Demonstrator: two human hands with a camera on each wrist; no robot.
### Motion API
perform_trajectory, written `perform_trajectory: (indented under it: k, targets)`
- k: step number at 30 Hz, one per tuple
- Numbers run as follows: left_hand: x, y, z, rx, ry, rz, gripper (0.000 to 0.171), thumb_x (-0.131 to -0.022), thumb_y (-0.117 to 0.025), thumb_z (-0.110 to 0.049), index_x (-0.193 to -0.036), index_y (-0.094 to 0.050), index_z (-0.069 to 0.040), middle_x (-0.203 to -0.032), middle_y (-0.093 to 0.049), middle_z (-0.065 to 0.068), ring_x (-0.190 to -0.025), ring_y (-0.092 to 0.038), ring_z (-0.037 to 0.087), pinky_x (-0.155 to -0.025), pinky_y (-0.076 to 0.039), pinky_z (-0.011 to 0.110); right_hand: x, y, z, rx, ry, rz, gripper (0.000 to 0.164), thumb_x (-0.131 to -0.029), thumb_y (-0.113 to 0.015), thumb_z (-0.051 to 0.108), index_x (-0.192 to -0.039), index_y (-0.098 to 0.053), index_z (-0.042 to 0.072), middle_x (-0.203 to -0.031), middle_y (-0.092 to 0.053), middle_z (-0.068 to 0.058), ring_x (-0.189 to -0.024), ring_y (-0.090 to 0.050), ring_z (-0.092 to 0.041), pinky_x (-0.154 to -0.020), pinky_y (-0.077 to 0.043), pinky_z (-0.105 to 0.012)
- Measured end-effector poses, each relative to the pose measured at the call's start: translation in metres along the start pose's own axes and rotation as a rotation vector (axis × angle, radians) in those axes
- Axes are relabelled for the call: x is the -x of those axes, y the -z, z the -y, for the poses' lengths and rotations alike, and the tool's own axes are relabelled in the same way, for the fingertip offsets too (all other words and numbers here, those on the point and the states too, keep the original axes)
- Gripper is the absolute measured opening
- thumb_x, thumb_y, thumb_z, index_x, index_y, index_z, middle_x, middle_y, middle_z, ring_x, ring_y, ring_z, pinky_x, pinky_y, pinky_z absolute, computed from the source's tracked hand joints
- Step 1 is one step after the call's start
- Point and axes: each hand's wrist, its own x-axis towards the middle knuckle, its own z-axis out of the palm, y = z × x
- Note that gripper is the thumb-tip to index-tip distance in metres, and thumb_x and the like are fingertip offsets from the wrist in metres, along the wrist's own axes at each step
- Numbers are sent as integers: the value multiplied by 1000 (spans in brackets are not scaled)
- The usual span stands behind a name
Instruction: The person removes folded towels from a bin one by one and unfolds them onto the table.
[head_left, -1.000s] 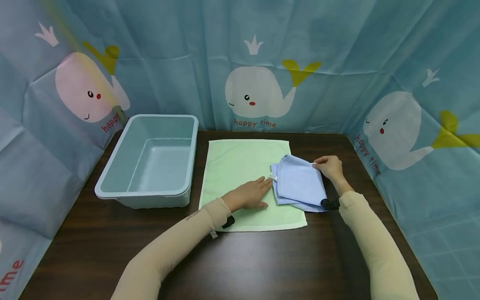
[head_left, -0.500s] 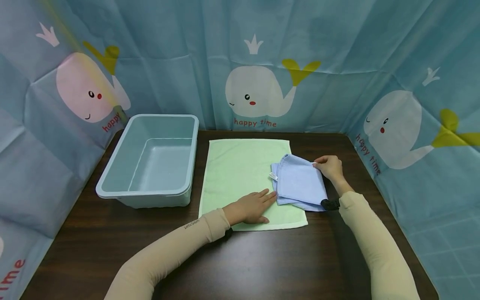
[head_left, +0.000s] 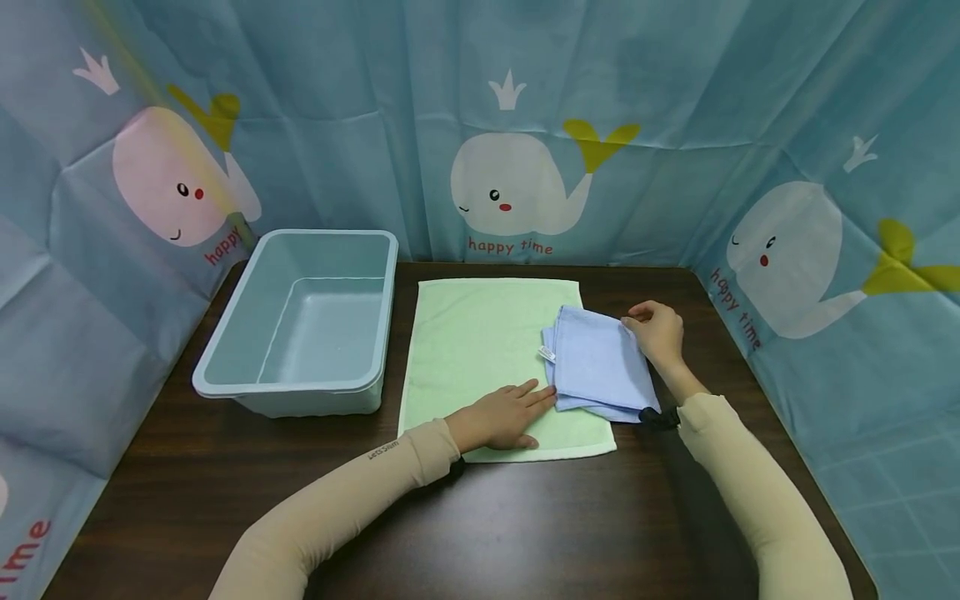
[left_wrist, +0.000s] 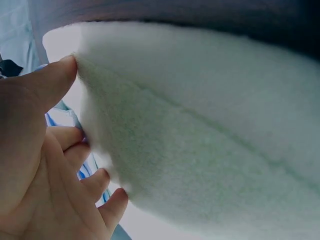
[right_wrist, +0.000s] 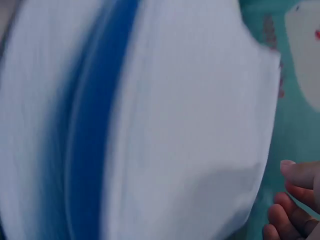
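A folded blue cloth (head_left: 603, 358) lies at 3 o'clock on a pale green towel (head_left: 483, 325), its outer part reaching past the towel's edge over the table (head_left: 525, 533). Its layers are slightly offset, lower ones showing at 6 o'clock, and a small white tag (head_left: 547, 354) sticks out at 9 o'clock.

The left hand (head_left: 498, 418) is at 8 o'clock from the cloth, palm down on the towel with its fingers extended and a little spread; it grips nothing, and its foremost fingertips meet the cloth's near edge. The left wrist view shows the thumb tip touching the towel.

The right hand (head_left: 657, 333) is at the cloth's 2 o'clock corner, fingers loosely bent. From the head the fingertips appear to meet that corner, but the right wrist view shows a gap between them and the cloth, with nothing held.

A grey-blue plastic tub (head_left: 360, 387) stands on the table at 10 o'clock from the towel, well apart from both hands. Cream sleeves (head_left: 360, 492) cover both forearms, and a blue curtain (head_left: 337, 167) printed with white whales (head_left: 510, 183) hangs at 12 o'clock behind everything.
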Motion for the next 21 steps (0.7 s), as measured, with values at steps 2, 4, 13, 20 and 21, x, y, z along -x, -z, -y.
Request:
perform_trajectory:
  k: [2, 4, 13, 20, 21]
  targets:
    - [0, 0, 0, -10, 2, 4, 79, -100, -46, -54, -161, -11, -19, -169, -9, -4, -157, -12, 23, -124, -27, 36, 8, 0, 12, -43, 26, 24, 17, -87, -76, 18, -95, -74, 4, -88, -72, -17, -75, -62, -22, -66, -44, -27]
    - [1, 1, 1, -17, 6, 9, 78, -100, -46, -55, -161, -12, -19, -169, -9, -5, -157, -12, 23, -124, -27, 36, 17, -1, 25, -81, 47, 72, 16, -87, -76, 20, -93, -75, 5, -86, -73, -15, -72, -61, -17, -63, -44, -24]
    - [3, 1, 1, -26, 12, 20, 75, -101, -43, -54, -161, -12, -19, -169, -10, -5, -157, -12, 22, -125, -25, 35, 56, -19, 61, -109, 118, 360, 16, -87, -76, 25, -87, -77, 9, -79, -73, -9, -67, -56, -13, -61, -44, -26]
    - [3, -2, 0, -25, 17, 17, 76, -101, -43, -55, -161, -11, -21, -169, -7, -7, -157, -10, 21, -125, -24, 35, 69, -30, 64, -48, 150, 427, 16, -85, -78, 25, -80, -77, 10, -77, -75, -6, -63, -58, -11, -59, -44, -26]
    - [3, -2, 0, -21, 17, 18, 76, -101, -43, -55, -161, -11, -20, -169, -7, -7, -157, -10, 21, -125, -24, 35, 69, -32, 64, -43, 150, 425, 15, -84, -79, 24, -80, -77, 9, -76, -75, -6, -63, -58, -10, -59, -44, -26]
